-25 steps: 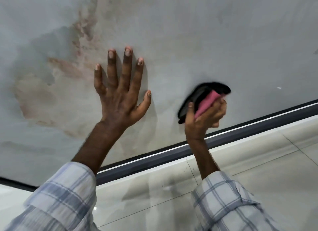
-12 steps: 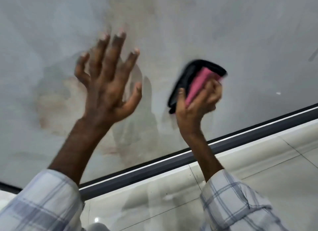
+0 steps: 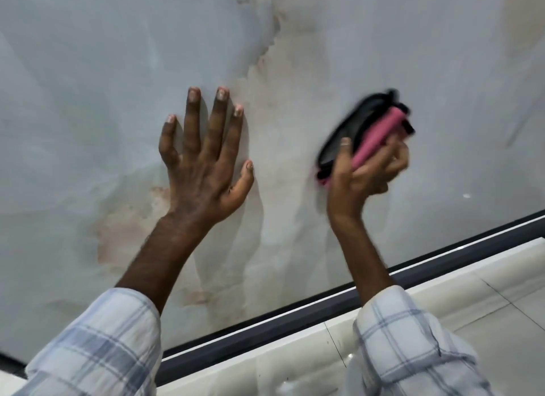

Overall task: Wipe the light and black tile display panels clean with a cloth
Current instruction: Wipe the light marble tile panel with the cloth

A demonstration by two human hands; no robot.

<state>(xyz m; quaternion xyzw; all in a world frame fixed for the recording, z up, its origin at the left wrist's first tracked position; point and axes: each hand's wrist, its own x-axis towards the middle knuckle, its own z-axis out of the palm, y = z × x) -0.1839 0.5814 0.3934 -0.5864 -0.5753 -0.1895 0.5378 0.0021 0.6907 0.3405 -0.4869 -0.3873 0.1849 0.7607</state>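
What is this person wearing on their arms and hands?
Both arms wear a long-sleeved shirt, pale with a blue-grey check: left sleeve, right sleeve, cuffs ending short of the wrists. The left hand and right hand are bare, without gloves; no watch shows.

A person's left hand (image 3: 203,174) lies flat against a tile display panel (image 3: 118,71) at the centre of the view, fingers spread and pointing up. To its right, and apart from it, the right hand (image 3: 365,171) grips a folded cloth (image 3: 374,130) against the same panel, with the cloth sticking out above and to the left of the fingers. Below both hands a frame rail (image 3: 295,316) runs along the panel's lower edge, rising from lower left to right. The floor (image 3: 486,322) lies below the rail at lower right. The left sleeve (image 3: 97,345) and the right sleeve (image 3: 407,345) enter from the bottom edge, and the right one overlaps the rail and floor.
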